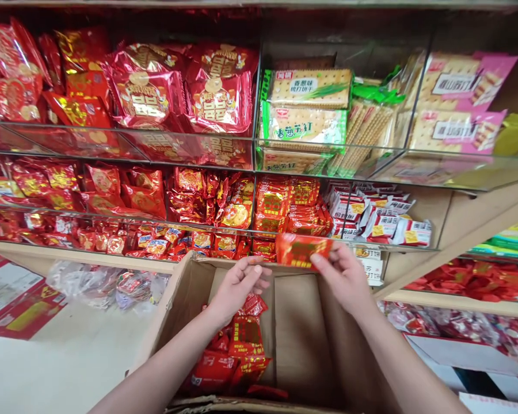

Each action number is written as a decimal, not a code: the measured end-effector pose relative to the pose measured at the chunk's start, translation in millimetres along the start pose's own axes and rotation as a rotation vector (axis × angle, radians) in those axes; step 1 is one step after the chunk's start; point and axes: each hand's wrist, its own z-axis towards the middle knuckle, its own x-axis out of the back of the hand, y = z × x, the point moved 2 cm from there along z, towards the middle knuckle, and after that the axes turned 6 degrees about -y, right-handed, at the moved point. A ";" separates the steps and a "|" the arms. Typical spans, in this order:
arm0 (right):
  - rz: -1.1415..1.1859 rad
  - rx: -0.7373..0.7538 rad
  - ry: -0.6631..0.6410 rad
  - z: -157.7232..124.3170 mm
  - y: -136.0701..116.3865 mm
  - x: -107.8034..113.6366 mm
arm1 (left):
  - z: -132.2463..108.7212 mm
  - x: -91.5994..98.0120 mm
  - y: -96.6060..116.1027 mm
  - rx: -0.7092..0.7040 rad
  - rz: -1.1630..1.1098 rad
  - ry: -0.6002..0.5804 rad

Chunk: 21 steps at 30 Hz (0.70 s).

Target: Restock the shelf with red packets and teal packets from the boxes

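Between the thumb and fingers of my right hand is a red snack packet with gold print, held level over the far edge of a cardboard box. My left hand hovers above the box's left part, its fingers loosely curled and apart, with nothing seen in them. Below it, several red and gold packets lie in the left side of the box. Just behind the held packet, a shelf compartment holds stacked red packets of similar look.
Clear shelf fronts run across above the box. Green-edged cracker packs sit on the upper shelf, and small white packets lie lower right. A slanted wooden post stands at right. Plastic bags lie on the floor at left.
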 end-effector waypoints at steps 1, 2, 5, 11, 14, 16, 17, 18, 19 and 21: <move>-0.091 0.040 0.119 11.4 -4.0 9.3 | 0.5 2.2 -1.3 0.012 0.018 0.006; -0.214 0.067 0.225 23.9 -7.1 17.3 | 1.0 3.6 -3.6 0.028 0.036 0.006; -0.639 0.092 0.371 66.6 -8.8 28.6 | 1.5 3.1 -13.4 0.074 0.068 -0.032; -0.833 -0.123 0.304 137.5 14.1 18.4 | -3.9 -1.9 -27.9 0.158 0.124 -0.150; -0.832 -0.200 0.293 153.7 24.5 13.6 | -4.5 1.3 -31.9 0.178 0.150 -0.155; -0.823 -0.222 0.279 159.6 29.8 12.1 | -3.2 4.1 -35.2 0.185 0.177 -0.161; -0.817 -0.232 0.264 161.7 32.0 11.7 | -2.3 5.2 -37.1 0.190 0.196 -0.168; -0.810 -0.239 0.244 163.6 33.9 11.5 | -1.2 6.0 -39.3 0.193 0.216 -0.176; -0.805 -0.241 0.222 165.4 35.4 11.5 | -0.1 6.6 -41.6 0.195 0.239 -0.187; -0.801 -0.235 0.181 168.6 37.4 11.8 | 1.9 6.7 -46.5 0.199 0.286 -0.212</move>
